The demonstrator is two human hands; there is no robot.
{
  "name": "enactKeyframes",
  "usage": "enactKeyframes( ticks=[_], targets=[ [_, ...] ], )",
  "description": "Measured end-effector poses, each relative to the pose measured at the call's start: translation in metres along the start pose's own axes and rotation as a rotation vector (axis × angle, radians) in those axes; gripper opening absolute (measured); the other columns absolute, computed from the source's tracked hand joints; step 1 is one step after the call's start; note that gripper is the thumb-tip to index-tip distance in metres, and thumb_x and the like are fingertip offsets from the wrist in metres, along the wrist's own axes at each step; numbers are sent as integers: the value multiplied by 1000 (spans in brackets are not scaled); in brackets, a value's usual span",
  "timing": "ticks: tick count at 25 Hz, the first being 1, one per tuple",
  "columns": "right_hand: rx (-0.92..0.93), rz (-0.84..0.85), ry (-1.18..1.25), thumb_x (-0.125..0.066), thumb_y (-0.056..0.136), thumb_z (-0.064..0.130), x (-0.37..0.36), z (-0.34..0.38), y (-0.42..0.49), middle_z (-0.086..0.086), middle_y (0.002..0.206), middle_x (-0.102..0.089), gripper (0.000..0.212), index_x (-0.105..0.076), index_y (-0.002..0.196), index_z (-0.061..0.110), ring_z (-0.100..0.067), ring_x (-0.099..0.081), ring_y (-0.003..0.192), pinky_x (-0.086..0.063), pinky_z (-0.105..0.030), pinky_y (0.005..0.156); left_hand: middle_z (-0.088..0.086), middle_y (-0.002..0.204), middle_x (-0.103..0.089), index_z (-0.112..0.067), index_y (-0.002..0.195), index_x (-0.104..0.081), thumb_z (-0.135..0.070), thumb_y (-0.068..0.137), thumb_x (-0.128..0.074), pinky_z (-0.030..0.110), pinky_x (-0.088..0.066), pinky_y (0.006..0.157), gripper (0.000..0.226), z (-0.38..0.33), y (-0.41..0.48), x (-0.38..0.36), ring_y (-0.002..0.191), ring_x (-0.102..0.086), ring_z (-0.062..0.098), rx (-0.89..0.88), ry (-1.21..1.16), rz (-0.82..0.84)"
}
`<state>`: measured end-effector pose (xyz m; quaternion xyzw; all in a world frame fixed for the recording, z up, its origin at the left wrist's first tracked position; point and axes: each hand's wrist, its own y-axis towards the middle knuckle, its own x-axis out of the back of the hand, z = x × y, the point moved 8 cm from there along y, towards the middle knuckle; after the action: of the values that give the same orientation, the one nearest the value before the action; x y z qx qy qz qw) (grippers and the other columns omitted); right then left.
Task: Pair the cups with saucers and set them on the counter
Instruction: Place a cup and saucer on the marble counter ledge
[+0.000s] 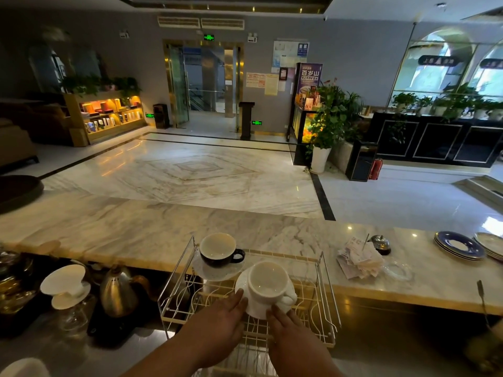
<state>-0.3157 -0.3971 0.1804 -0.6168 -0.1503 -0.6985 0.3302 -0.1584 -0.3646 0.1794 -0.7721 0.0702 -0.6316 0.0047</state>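
A white cup (268, 285) sits on a white saucer (241, 284), tilted toward me above the wire dish rack (325, 303). My left hand (220, 322) grips the saucer's near left rim. My right hand (288, 331) holds the cup's lower side, under its handle. Behind them, a black cup with a white inside (220, 250) stands on another white saucer (215, 272) at the rack's far left, against the marble counter (136, 227). Whether that saucer rests on the rack or on the counter's edge is unclear.
A steel kettle (118, 291) and a white dripper on a glass server (65, 284) stand left of the rack. On the counter to the right lie a pile of receipts (358, 261), a service bell (381, 243) and stacked blue-rimmed plates (458, 244).
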Motion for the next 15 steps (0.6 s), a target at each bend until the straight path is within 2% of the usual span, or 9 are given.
enactKeyframes(
  ticks=[5, 10, 15],
  targets=[
    [-45, -48, 21, -40, 104, 35, 11, -25, 0, -5, 172, -6, 65, -16, 161, 16, -31, -6, 157, -23, -46, 126, -5, 173, 1, -32, 162, -6, -60, 100, -24, 43, -20, 126, 70, -10, 15, -7, 158, -11, 20, -13, -6, 5],
    [-50, -137, 86, -41, 104, 38, 25, -40, -2, -2, 171, -11, 63, -19, 161, 19, -23, -9, 157, -22, -39, 126, -11, 173, -1, -40, 161, -10, -62, 100, -27, 41, -19, 125, 66, -18, 23, -6, 158, -9, 17, -16, -53, -10],
    [-23, -111, 125, -42, 102, 39, 18, -26, -5, 5, 170, -17, 64, -19, 160, 27, -20, -25, 153, -32, -41, 121, -15, 172, 3, -39, 161, -8, -63, 101, -26, 40, -25, 122, 68, -17, 19, -9, 157, -16, 14, -28, -67, 16]
  ],
)
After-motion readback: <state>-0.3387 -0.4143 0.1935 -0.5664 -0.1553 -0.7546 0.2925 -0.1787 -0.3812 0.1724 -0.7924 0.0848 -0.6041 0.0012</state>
